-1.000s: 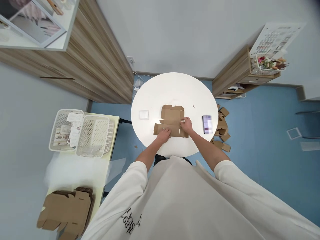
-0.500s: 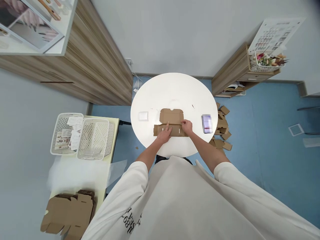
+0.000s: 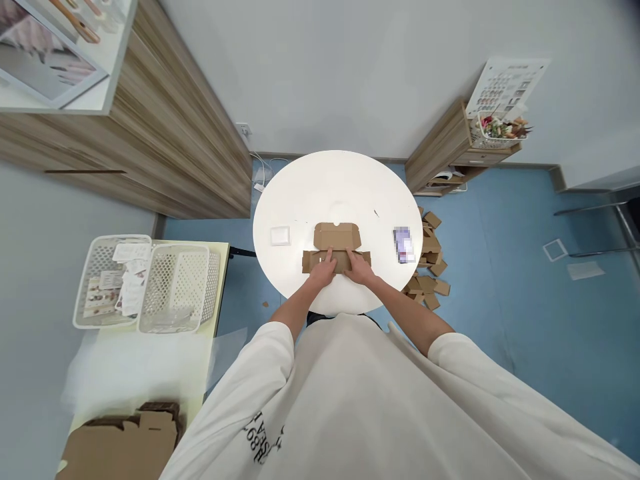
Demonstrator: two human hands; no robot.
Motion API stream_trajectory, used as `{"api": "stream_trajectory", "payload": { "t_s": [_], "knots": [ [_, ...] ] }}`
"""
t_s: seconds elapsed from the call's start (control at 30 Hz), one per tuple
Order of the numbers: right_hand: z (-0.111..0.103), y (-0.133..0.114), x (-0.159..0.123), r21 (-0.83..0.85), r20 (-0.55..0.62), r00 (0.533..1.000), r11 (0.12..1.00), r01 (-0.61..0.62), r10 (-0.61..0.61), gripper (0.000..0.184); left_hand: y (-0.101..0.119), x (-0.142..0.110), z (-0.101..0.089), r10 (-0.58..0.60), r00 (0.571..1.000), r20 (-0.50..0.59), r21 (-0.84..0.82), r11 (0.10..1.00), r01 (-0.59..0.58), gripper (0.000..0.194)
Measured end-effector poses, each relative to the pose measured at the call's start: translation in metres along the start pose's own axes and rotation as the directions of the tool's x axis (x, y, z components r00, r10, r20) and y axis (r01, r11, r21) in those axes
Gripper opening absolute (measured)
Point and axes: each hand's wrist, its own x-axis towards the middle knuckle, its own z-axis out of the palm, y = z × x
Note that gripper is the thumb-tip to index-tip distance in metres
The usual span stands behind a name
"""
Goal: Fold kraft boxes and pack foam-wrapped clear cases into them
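A partly folded brown cardboard box [image 3: 337,237] lies on the round white table [image 3: 335,180], its wide flap with a small notch pointing away from me. My left hand [image 3: 324,270] holds the near panel left of its middle, fingers reaching up to the crease. On the same panel, right of the middle, my right hand [image 3: 359,269] grips with its fingertips at the crease. Both hands hide part of the panel, and small side flaps stick out at its two ends. A white packet [image 3: 280,236] lies to the left, and a purple packet [image 3: 403,245] to the right.
Folded cardboard boxes [image 3: 430,257] are piled on the floor right of the table. On the left, a side table [image 3: 220,257] bears two white baskets [image 3: 173,287] and a stack of flat cardboard [image 3: 125,443]. Wooden cabinets [image 3: 200,133] stand along the wall.
My right hand has moved left from the box's right end to near its middle, closer to my left hand. The right end flap now shows. The whole view has shifted slightly.
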Motion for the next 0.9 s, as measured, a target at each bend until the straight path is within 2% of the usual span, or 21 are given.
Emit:
{"api": "stream_trajectory", "payload": {
  "t_s": [0.07,0.2,0.3,0.37,0.47,0.57,0.63,0.77,0.9],
  "knots": [
    [0.003,-0.003,0.0,-0.063,0.057,0.998,0.998,-0.028,0.032,0.096,-0.002,0.0,0.002,0.01,1.0,-0.005,-0.021,1.0,-0.01,0.032],
    [0.006,-0.006,0.004,-0.092,0.078,0.995,0.994,-0.054,0.061,0.099,-0.003,0.0,0.005,0.013,1.0,-0.009,-0.054,0.998,-0.014,0.032],
    [0.006,-0.01,0.005,-0.072,0.079,0.993,0.994,-0.086,0.092,0.1,-0.006,-0.003,0.005,0.019,0.999,-0.03,-0.074,0.997,-0.021,0.041],
    [0.005,-0.013,0.005,-0.07,0.086,0.991,0.993,-0.099,0.105,0.101,-0.01,-0.01,0.003,0.029,0.997,-0.07,-0.075,0.997,-0.034,0.052],
    [0.004,-0.015,0.004,-0.076,0.091,0.99,0.992,-0.102,0.109,0.102,-0.021,-0.028,0.0,0.014,0.983,-0.183,-0.043,0.999,-0.022,0.064],
    [0.002,-0.017,0.003,-0.076,0.095,0.991,0.993,-0.09,0.097,0.103,-0.035,-0.046,-0.001,-0.091,0.946,-0.31,-0.05,0.996,0.079,0.067],
    [0.001,-0.017,0.003,-0.073,0.102,0.99,0.993,-0.089,0.096,0.103,-0.042,-0.052,0.0,-0.187,0.916,-0.354,-0.096,0.982,0.164,0.068],
    [0.001,-0.017,0.004,-0.071,0.107,0.989,0.993,-0.093,0.1,0.105,-0.05,-0.047,0.004,-0.359,0.876,-0.322,-0.215,0.929,0.302,0.073],
    [0.003,-0.016,0.005,-0.067,0.106,0.99,0.994,-0.082,0.088,0.106,-0.048,-0.032,0.006,-0.405,0.877,-0.259,-0.267,0.902,0.338,0.07]
  ]
}}
